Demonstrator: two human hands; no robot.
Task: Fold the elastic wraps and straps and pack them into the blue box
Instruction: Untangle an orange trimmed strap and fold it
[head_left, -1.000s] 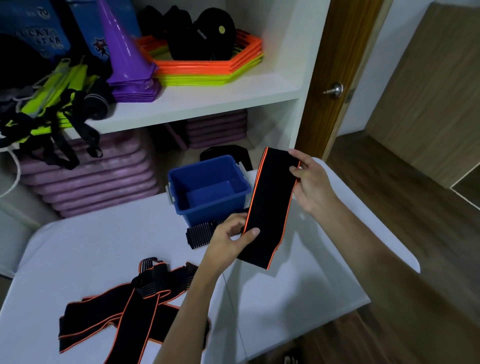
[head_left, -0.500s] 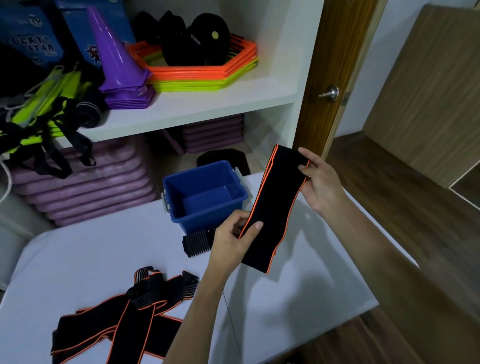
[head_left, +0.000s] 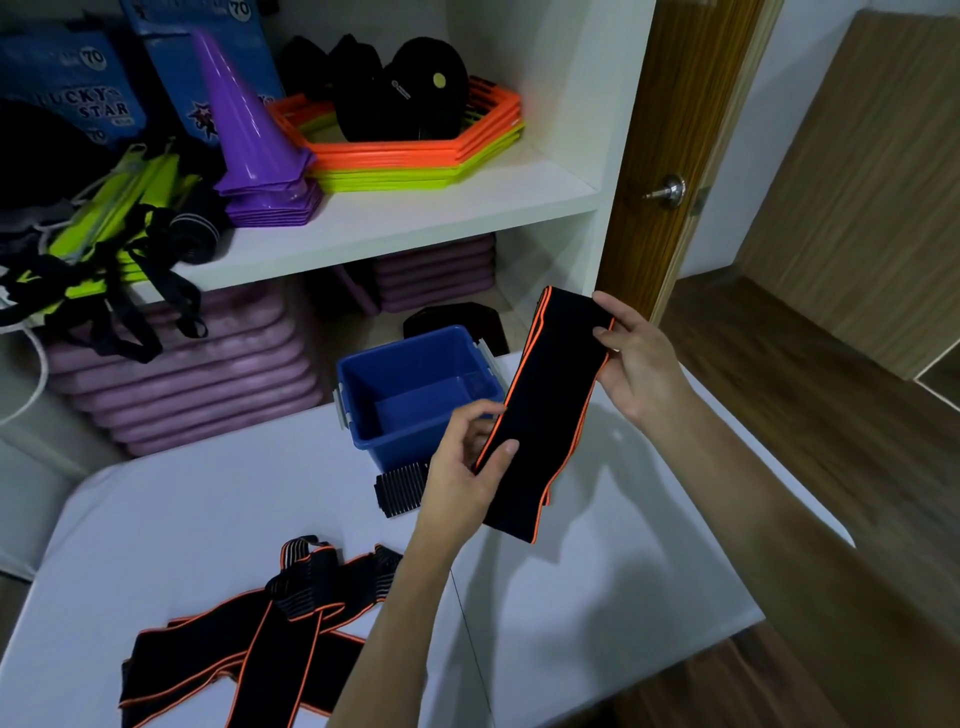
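Observation:
I hold a folded black elastic wrap with orange edging (head_left: 545, 410) above the white table. My left hand (head_left: 467, 467) pinches its lower left edge and my right hand (head_left: 636, 358) grips its upper end. Behind it the blue box (head_left: 415, 400) stands open and empty on the table's far side. A short black ribbed strap (head_left: 400, 488) lies just in front of the box. More black wraps with orange edging (head_left: 249, 644) lie tangled on the table at the near left.
White table (head_left: 597, 597) with its right edge near a wooden floor. Behind stands a white shelf unit (head_left: 415, 218) with purple cones, orange and green hexagon rings, black items and purple mats below. A wooden door (head_left: 675, 156) is at the right.
Both hands and the wrap have stayed almost in place; the wrap's upper end has risen slightly and the view has shifted a little.

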